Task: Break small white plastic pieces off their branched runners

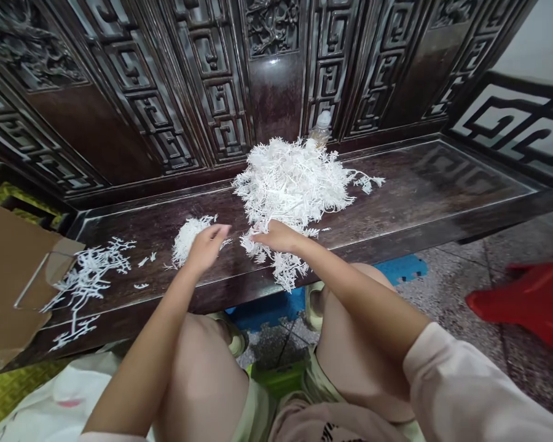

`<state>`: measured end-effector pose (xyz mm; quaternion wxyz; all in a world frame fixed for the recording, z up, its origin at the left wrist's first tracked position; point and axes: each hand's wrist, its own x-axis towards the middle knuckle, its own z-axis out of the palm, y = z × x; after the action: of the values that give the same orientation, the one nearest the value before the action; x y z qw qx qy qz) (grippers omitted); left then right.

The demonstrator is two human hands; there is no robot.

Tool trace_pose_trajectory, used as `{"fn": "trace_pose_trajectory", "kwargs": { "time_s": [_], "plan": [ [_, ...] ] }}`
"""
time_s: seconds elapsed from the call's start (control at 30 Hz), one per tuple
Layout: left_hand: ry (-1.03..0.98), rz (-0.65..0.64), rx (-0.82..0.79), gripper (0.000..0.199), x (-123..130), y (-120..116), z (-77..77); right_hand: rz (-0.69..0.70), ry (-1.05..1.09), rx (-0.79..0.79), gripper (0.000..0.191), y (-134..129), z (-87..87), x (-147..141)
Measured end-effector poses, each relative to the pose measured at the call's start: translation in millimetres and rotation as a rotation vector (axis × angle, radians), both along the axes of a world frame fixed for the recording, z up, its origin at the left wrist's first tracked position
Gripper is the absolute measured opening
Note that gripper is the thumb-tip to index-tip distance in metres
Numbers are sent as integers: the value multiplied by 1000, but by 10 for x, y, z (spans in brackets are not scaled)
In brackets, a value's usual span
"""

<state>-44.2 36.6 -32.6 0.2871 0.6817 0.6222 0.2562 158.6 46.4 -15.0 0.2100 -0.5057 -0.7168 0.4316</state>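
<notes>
**White sprigs heaped on a dark carved bench (442, 190)**

Your left hand (206, 248) is open and empty, just beside a small white clump (188, 240). Your right hand (279, 236) lies on the front of the big heap of sprigs (290, 187); whether it grips, I can't tell. The heap sits mid-bench, a plastic bottle (321, 130) behind it. Loose sprigs (90, 282) and cardboard (9, 270) lie at the left end; a red stool (520, 301) stands on the speckled floor (447, 276) to your right.

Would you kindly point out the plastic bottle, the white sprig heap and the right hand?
plastic bottle (321, 132), head view, its shoulder
white sprig heap (290, 181), head view, its middle
right hand (279, 236), head view, its back
</notes>
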Motion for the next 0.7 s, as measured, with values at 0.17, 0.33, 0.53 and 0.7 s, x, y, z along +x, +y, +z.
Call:
{"fn": "trace_pose_trajectory", "kwargs": {
  "time_s": [0.17,0.33,0.53,0.7],
  "plan": [
    [-49,-121,-26,37,474,-226,247,31,22,-6,22,-37,69,18],
    [-91,-84,-34,28,412,-245,236,94,40,-1,20,-42,164,95],
    [-77,71,104,22,529,-274,287,95,107,123,15,-45,153,2],
    [-16,353,235,22,119,-163,230,-38,108,36,16,-108,241,119]
  ]
}}
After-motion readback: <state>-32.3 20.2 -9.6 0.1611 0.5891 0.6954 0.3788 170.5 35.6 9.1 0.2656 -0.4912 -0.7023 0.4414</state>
